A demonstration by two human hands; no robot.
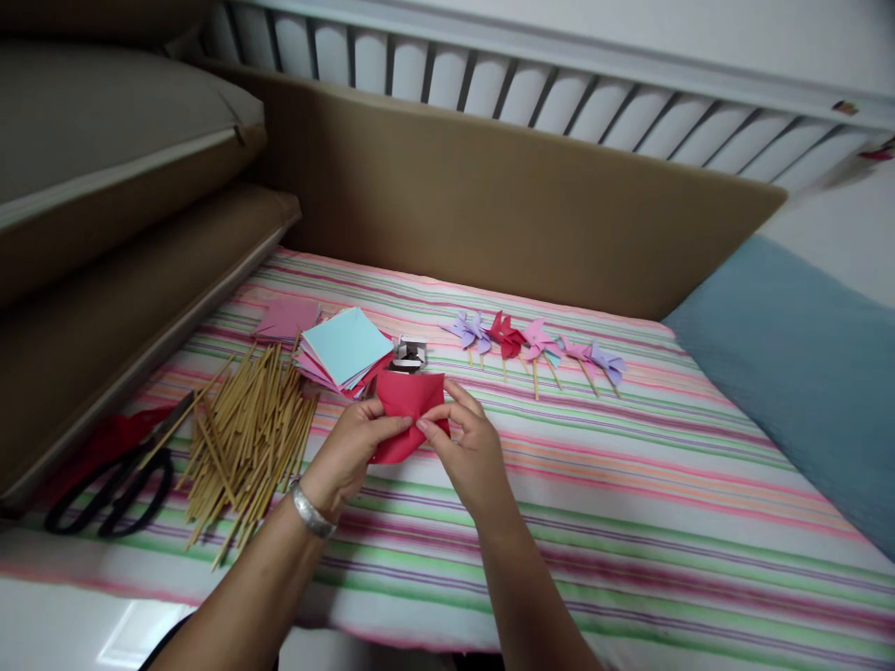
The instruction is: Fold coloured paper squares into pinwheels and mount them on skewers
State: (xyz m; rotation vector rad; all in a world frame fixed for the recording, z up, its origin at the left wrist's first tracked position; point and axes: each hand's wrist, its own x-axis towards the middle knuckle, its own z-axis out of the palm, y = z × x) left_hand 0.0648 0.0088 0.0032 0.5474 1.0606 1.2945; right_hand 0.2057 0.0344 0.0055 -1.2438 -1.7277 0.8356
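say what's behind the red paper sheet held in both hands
Beyond the upper edge of the red paper sheet, a small white box with dark contents shows on the multicoloured striped cloth. Whatever lies directly behind the sheet is covered and cannot be seen.

Both hands, left (353,443) and right (467,445), pinch red paper (400,395); sticks (244,438) lie left, pinwheels (507,335) far right.

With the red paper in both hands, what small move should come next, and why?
Probably, the right grip should bring a corner of the red paper to its middle while the left grip steadies it: both press near there, the upper edge seems unfolded, and the pinwheels beyond show gathered blades.
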